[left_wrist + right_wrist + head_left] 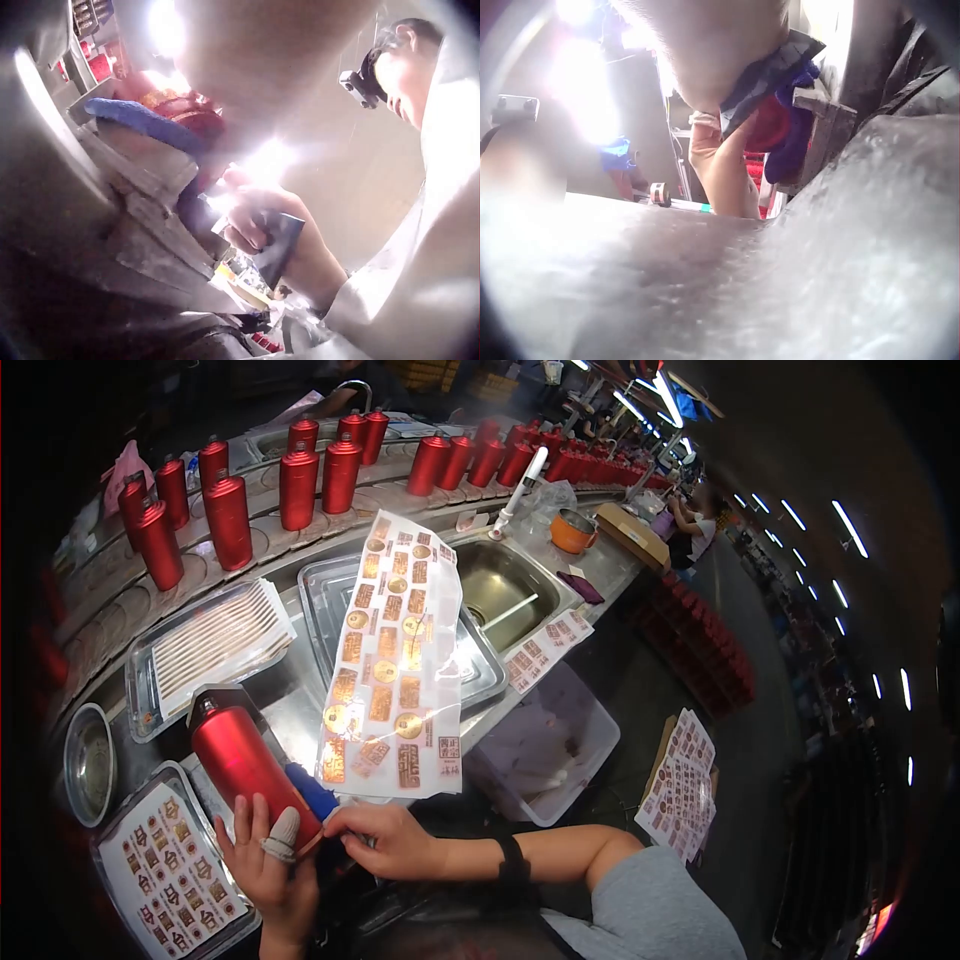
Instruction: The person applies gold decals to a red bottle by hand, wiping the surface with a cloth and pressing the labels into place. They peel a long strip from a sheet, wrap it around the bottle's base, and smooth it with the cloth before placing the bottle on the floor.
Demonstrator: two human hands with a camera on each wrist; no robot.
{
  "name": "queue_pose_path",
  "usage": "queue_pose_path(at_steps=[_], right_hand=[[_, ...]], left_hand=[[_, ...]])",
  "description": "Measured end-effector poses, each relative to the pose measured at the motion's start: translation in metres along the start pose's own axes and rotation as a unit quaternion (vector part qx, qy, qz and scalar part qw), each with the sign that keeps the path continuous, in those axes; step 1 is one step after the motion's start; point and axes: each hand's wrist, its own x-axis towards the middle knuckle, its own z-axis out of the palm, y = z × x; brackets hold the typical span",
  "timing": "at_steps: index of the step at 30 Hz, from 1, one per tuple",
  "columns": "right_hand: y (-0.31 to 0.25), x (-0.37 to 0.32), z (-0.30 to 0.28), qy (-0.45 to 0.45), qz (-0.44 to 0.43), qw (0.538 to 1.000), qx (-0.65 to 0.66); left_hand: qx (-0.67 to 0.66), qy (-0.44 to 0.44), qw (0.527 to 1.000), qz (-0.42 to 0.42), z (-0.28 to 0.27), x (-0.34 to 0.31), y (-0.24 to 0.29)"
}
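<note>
A red bottle (245,755) lies tilted on a blue cloth (312,790), its neck towards the upper left. My left hand (272,865) rests on its lower end with fingers straight, one wearing a pale finger cover (284,830). At the bottle's base, my right hand (380,840) has curled fingers; in the left wrist view this hand (251,217) pinches a dark flat piece (280,247). The right wrist view also shows the dark piece (772,82) beside the bottle's red base (769,124). Whether it touches the bottle, I cannot tell.
A large sticker sheet (390,660) hangs over a metal tray (490,678) beside a sink (505,595). Another sticker sheet (170,870) lies in a tray at lower left. Upright red bottles (228,525) line the back. A plastic bin (550,750) stands right.
</note>
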Motion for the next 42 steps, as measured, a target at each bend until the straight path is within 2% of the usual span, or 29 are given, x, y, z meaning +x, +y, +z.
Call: queue_pose_path(at_steps=[2, 9, 12, 16, 22, 23, 26, 30, 33, 36, 38, 40, 42], right_hand=[[-0.011, 0.003, 0.001, 0.024, -0.029, 0.999, -0.003], [-0.026, 0.012, 0.015, -0.037, -0.199, 0.975, -0.093], [-0.032, 0.018, 0.025, -0.046, -0.242, 0.961, -0.125], [-0.03, 0.017, 0.036, -0.079, -0.234, 0.958, -0.147], [-0.027, 0.004, 0.003, -0.001, -0.128, 0.988, -0.082], [-0.027, 0.001, 0.0, -0.003, -0.059, 0.996, -0.066], [-0.016, 0.003, 0.0, 0.049, -0.072, 0.996, -0.033], [-0.006, 0.0, 0.0, 0.021, -0.028, 0.997, -0.074], [-0.009, 0.003, -0.007, -0.03, 0.034, 0.999, -0.031], [-0.015, 0.006, -0.02, -0.052, 0.048, 0.997, -0.029], [-0.014, 0.007, -0.029, -0.039, 0.033, 0.999, -0.018], [-0.016, 0.011, -0.046, -0.045, 0.077, 0.996, -0.013], [-0.013, 0.014, -0.061, -0.035, 0.07, 0.996, -0.045]], left_hand=[[0.003, -0.013, 1.0, 0.007, 0.001, 0.006, 0.003], [-0.006, 0.0, 1.0, -0.007, 0.004, -0.004, -0.003], [-0.019, 0.023, 0.999, -0.026, 0.005, -0.015, -0.009], [-0.014, 0.008, 0.999, -0.049, -0.005, -0.022, -0.013], [-0.04, -0.023, 0.997, -0.058, -0.012, -0.019, -0.007], [-0.04, -0.021, 0.998, -0.053, -0.009, -0.017, -0.007], [-0.045, -0.013, 0.998, -0.049, -0.001, -0.01, -0.002], [-0.032, -0.005, 0.998, -0.053, 0.005, -0.007, 0.002], [-0.03, 0.001, 0.998, -0.059, 0.008, -0.008, 0.002], [-0.029, -0.001, 0.997, -0.068, 0.008, -0.007, 0.004], [-0.031, 0.0, 0.997, -0.077, 0.007, -0.006, 0.006], [-0.035, -0.012, 0.995, -0.09, 0.005, -0.005, 0.005], [-0.031, -0.01, 0.995, -0.092, 0.006, -0.006, 0.003]])
